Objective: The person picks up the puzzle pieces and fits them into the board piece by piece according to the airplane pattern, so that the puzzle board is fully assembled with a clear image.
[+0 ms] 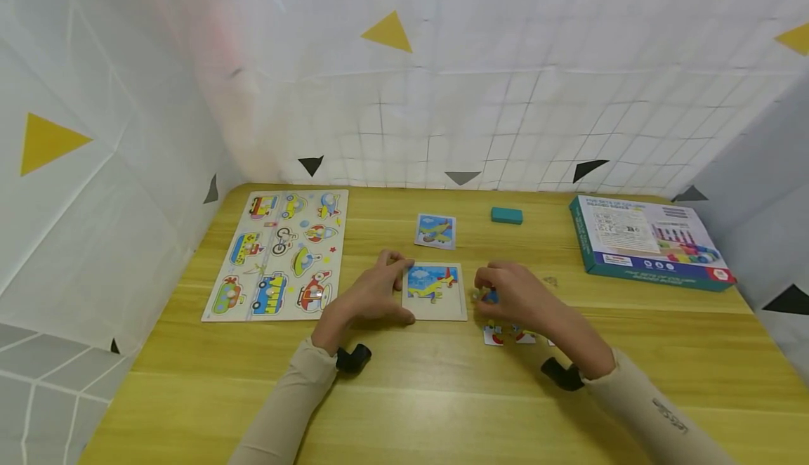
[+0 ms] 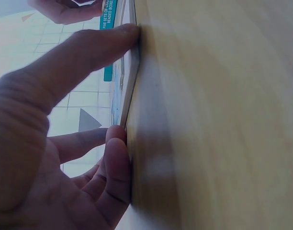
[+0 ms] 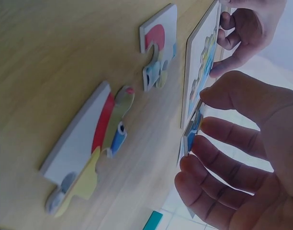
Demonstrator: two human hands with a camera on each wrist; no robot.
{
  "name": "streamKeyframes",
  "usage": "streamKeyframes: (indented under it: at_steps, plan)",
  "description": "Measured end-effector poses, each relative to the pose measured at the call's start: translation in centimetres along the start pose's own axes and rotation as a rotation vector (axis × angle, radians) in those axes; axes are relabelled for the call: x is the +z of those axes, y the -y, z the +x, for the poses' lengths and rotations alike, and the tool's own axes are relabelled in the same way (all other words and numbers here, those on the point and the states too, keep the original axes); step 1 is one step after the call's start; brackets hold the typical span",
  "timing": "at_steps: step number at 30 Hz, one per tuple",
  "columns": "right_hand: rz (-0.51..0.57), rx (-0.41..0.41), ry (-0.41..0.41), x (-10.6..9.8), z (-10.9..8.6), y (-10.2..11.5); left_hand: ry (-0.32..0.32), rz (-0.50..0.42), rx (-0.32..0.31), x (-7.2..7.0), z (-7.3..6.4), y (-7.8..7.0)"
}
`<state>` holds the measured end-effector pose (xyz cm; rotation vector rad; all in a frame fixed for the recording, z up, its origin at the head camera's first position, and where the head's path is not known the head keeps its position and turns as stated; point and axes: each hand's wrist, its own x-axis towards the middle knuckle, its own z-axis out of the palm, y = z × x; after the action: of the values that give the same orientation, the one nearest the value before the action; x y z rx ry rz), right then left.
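Observation:
My left hand (image 1: pixel 373 293) grips a small square jigsaw board (image 1: pixel 450 309) at its left side, thumb near the close corner and fingers at the far one. The board lies on the table, its upper part filled with pieces of a blue and yellow plane picture and its lower part bare. Just right of it, my right hand (image 1: pixel 518 295) pinches a blue jigsaw piece (image 3: pixel 193 130) between thumb and fingertips. Below that hand lie several loose pieces, among them one with a red curve (image 3: pixel 155 38) and a longer one with a red stripe (image 3: pixel 96 139).
Behind the board lies a plane picture card (image 1: pixel 436 232), with a teal block (image 1: pixel 507 215) to its right. A large vehicle peg puzzle (image 1: pixel 272 254) lies at the left. The bead set box (image 1: pixel 651 240) is at the back right. White sheeting (image 1: pixel 442 121) rises behind the table.

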<state>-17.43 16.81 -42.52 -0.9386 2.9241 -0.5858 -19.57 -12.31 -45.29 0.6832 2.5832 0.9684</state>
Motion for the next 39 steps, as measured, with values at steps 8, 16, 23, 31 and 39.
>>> streamKeyframes:
  at_steps: [8,16,23,31,39]
  plan:
    - [-0.004,-0.032,0.001,0.3,0.7,0.4,-0.002,0.017,-0.004,0.0,0.1,-0.1]
    - [-0.002,-0.048,-0.01,0.6,1.5,1.1,-0.006,0.025,-0.006,-0.1,0.0,-0.1]
    - [0.011,-0.046,0.004,0.9,2.2,1.5,-0.004,0.035,0.001,-0.1,0.1,-0.2]
    - [0.007,-0.062,-0.001,1.3,3.0,2.0,-0.001,0.028,0.009,0.0,0.2,0.1]
    - [-0.029,-0.082,0.0,1.7,3.7,2.3,0.003,0.026,0.005,0.0,0.1,0.2]
